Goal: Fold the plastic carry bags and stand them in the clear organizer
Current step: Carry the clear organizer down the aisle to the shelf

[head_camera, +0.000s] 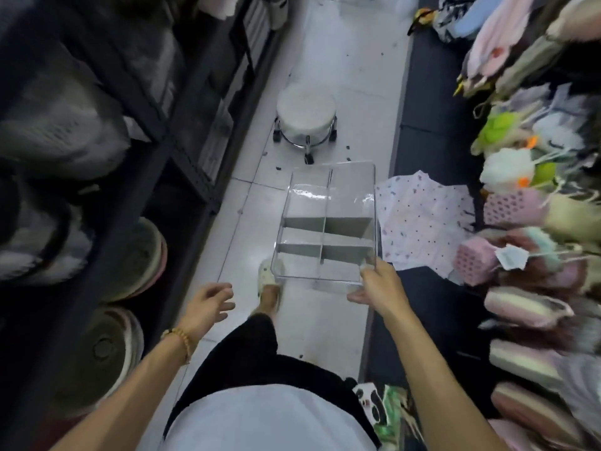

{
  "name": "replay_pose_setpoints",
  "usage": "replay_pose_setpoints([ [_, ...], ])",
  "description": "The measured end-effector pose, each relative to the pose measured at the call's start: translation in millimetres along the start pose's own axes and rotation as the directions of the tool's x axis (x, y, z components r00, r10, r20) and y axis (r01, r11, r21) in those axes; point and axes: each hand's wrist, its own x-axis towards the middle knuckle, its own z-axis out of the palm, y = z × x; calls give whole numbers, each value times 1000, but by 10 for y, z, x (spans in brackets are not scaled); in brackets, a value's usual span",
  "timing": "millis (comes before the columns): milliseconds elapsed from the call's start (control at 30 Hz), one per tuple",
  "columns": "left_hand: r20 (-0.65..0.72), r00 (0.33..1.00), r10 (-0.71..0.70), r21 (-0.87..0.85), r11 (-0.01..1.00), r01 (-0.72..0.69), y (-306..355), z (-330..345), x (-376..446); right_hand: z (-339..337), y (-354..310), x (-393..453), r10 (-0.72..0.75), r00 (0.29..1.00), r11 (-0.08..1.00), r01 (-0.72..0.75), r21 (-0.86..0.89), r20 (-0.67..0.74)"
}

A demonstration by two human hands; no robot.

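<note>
- The right hand (379, 286) holds the clear organizer (327, 222) by its near right corner; the fingers pinch the wall there, thumb on top, and the box hangs above the floor.
- The organizer has dividers (325, 227) that cut it into several compartments, and all of them look empty.
- The left hand (208, 302) is free in the air, fingers spread and slightly bent, holding nothing. A bead bracelet (182, 340) is on its wrist.
- The floor (351, 76) is pale tile in a narrow aisle, with small dark bits on it.
- A round white stool on wheels (305, 120) stands further down the aisle.
- Dark metal shelving (182, 151) with packed goods is on the left.
- On the right is a low dark surface (432, 102); a dotted plastic carry bag (422, 219) lies on it, just beside the organizer, and soft colourful goods (527, 177) hang behind it.
- One foot in a light slipper (268, 278) shows under the organizer's near edge.
</note>
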Motion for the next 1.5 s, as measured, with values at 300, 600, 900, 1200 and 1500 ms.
replay_pose_setpoints([
  [300,131,989,65,89,993,-77,2489,665,2020,-479,-1703,1828,115,991,991,-109,79,-75],
  [600,396,907,145,251,933,-259,4804,2566,3266,-1721,-2078,3152,343,899,913,-252,320,-271],
  [900,356,929,101,290,933,-213,6275,3868,4177,-2881,-2983,4829,359,900,915,-288,282,-248],
  [1200,312,944,103,280,940,-195,7355,4439,5333,-3528,-4097,6611,270,942,932,-204,298,-199],
  [1500,530,846,57,510,775,-372,8233,6009,7610,-3284,-3846,8731,364,909,857,-243,454,-201],
])
